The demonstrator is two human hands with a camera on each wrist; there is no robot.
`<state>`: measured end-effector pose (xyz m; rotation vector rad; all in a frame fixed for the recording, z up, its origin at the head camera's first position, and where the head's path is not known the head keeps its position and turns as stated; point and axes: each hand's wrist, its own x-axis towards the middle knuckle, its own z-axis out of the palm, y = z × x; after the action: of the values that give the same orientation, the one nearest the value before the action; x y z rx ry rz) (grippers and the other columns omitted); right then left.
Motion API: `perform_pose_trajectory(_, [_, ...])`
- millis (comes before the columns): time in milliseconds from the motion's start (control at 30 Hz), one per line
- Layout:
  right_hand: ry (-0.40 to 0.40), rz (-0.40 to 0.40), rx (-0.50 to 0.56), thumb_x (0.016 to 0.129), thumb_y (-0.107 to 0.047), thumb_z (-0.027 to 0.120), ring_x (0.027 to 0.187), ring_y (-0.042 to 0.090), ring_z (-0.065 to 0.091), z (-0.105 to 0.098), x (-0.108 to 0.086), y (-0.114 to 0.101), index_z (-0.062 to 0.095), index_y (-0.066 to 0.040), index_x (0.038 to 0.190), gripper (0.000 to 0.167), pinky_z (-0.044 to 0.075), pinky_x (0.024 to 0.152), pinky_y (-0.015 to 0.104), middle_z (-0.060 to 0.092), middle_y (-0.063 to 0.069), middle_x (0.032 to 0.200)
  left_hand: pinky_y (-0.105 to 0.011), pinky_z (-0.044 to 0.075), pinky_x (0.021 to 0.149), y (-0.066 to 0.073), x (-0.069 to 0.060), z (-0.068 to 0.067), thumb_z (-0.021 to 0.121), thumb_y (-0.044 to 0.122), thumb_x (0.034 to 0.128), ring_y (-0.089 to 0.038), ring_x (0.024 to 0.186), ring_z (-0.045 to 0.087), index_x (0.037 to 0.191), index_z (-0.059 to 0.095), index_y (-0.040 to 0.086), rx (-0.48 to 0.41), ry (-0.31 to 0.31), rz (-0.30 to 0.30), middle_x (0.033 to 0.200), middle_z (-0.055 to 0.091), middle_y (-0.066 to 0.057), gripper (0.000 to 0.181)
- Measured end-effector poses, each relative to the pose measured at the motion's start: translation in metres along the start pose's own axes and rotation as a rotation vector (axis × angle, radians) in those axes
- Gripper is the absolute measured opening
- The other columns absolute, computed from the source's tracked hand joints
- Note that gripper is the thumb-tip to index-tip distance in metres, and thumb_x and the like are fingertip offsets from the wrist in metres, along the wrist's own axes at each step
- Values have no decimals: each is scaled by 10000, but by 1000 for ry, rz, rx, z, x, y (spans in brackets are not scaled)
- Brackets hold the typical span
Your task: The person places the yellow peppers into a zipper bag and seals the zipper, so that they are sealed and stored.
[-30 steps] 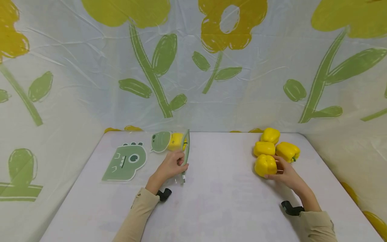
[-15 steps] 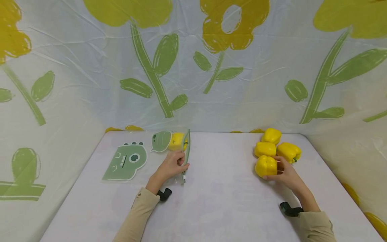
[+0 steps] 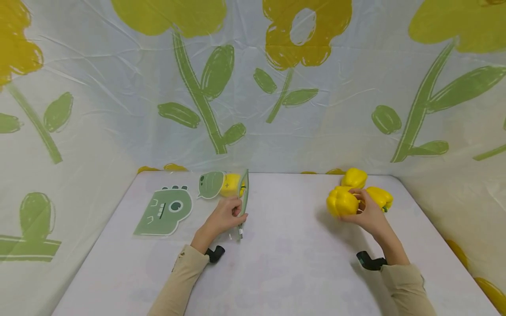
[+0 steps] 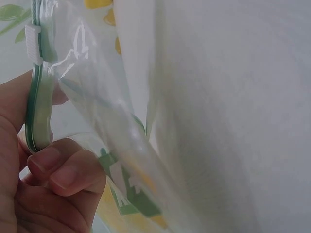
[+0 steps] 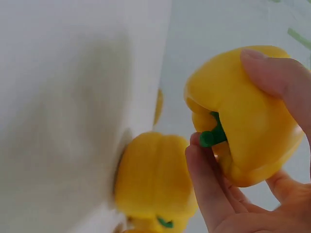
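Currently, the left hand (image 3: pixel 224 215) pinches the bag (image 3: pixel 187 210) by its zip edge (image 3: pixel 245 191), at the table's left, likely to hold the mouth apart; the right hand (image 3: pixel 370 215) grips one yellow pepper (image 3: pixel 341 202) above the table (image 3: pixel 292 263), presumably sideways for balance.

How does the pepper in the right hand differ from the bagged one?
The held pepper is raised in the right hand; the bagged pepper lies inside the clear bag. The held pepper shows bare, while the bagged pepper is seen through printed plastic. Both are yellow with green stems.
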<state>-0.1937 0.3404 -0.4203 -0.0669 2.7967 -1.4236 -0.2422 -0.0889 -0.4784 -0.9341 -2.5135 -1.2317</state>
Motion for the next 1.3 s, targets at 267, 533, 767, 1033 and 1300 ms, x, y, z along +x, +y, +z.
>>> perform_pose_trajectory(267, [33,-13,105,773,-219,853,1189,390,471,18,22,-36,334,-95,1436,851,454,907,419,363,206,1414,-211,308,552,-1,0,1,786,18,746,-76,613,360,635,392,128,3,2,5,678,327,75,424])
perform_pose_trajectory(533, [98,-68,283,763,-135,852,1124,332,464,48,45,-69,356,-94,1373,787,454,895,393,344,141,1310,-210,313,548,-1,0,1,787,18,749,-72,611,359,633,392,135,2,-10,-3,674,327,78,428])
perform_pose_trajectory(767, [97,-99,419,752,-80,848,1091,349,482,75,62,-97,331,-117,1304,757,467,897,410,315,123,1267,-213,315,550,-1,0,1,780,8,753,-69,612,357,635,387,132,-9,-6,-1,675,328,74,429])
perform_pose_trajectory(1033, [90,-106,477,743,-50,844,1074,334,514,107,79,-113,365,-89,1326,755,477,896,403,362,133,1304,-216,319,554,-3,-1,2,784,23,758,-70,619,361,640,391,138,-7,-12,-12,684,331,75,427])
perform_pose_trajectory(1300, [126,-118,590,771,-32,818,1138,325,538,142,89,-115,438,-108,1375,718,467,982,448,480,155,1343,-215,317,552,-1,0,1,788,29,757,-76,623,371,639,396,134,-5,-12,-30,686,339,69,423])
